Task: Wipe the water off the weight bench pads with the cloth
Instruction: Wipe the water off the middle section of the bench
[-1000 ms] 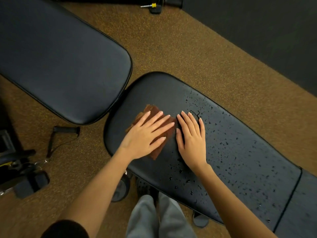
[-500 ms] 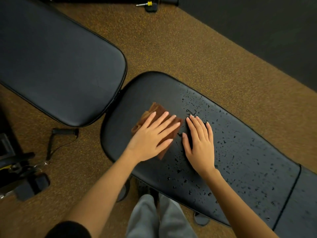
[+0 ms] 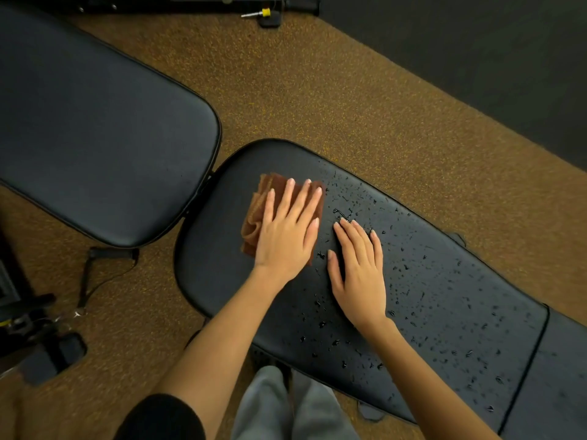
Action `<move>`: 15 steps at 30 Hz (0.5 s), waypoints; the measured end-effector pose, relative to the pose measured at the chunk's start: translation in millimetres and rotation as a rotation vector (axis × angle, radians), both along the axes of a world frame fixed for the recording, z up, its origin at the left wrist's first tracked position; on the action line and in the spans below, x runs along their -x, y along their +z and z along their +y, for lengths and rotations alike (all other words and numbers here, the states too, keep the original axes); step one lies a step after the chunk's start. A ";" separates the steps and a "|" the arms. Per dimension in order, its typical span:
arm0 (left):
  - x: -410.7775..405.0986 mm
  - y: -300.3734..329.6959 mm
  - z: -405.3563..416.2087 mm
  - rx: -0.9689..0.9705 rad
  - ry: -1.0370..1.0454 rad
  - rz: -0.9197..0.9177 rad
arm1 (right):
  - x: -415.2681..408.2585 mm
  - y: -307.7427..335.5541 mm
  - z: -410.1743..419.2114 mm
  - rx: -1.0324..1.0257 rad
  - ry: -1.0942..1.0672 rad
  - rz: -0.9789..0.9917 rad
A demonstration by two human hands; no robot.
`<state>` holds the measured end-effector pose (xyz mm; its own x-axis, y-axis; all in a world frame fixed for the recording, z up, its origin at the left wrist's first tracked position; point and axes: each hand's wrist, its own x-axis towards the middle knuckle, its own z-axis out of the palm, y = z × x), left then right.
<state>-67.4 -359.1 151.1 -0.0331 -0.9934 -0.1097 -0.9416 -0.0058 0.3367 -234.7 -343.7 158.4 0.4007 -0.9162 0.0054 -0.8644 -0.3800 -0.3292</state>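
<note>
Pressing: left hand [image 3: 287,236] flat, fingers spread, on brown cloth [image 3: 254,217]
Right hand [image 3: 360,271]: flat, open, holding nothing
Surface [image 3: 444,296]: wet pad, droplets

A single head-worn view looks steeply down from close above the wet bench pad [image 3: 413,281], which runs from centre toward 4 o'clock. The forearms enter from 6 o'clock. A second pad [image 3: 95,138] fills 10 o'clock; speckled floor [image 3: 349,106] spans 1 o'clock.
</note>
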 end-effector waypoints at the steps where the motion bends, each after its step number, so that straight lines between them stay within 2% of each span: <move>1: 2.9 -0.2 4.1 0.009 -0.042 0.005 | 0.3 0.1 -0.5 -0.002 -0.003 -0.021; 7: -6.2 -0.8 24.8 0.034 -0.286 0.008 | 2.9 1.6 -0.9 -0.041 -0.019 -0.083; 9: -19.9 -3.1 24.1 0.032 -0.209 -0.008 | 3.1 2.4 -1.1 -0.031 -0.025 -0.066; 12: -14.5 -3.3 23.2 -0.013 0.060 -0.025 | 2.4 4.0 -0.8 -0.018 -0.058 -0.063; 15: 14.2 1.7 23.7 -0.022 0.141 -0.008 | 1.5 5.5 -1.7 -0.032 -0.137 -0.180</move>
<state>-81.5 -335.4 152.8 0.1075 -0.9855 -0.1312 -0.9336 -0.1455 0.3274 -236.2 -345.4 163.9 0.2674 -0.9629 0.0356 -0.8333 -0.2497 -0.4932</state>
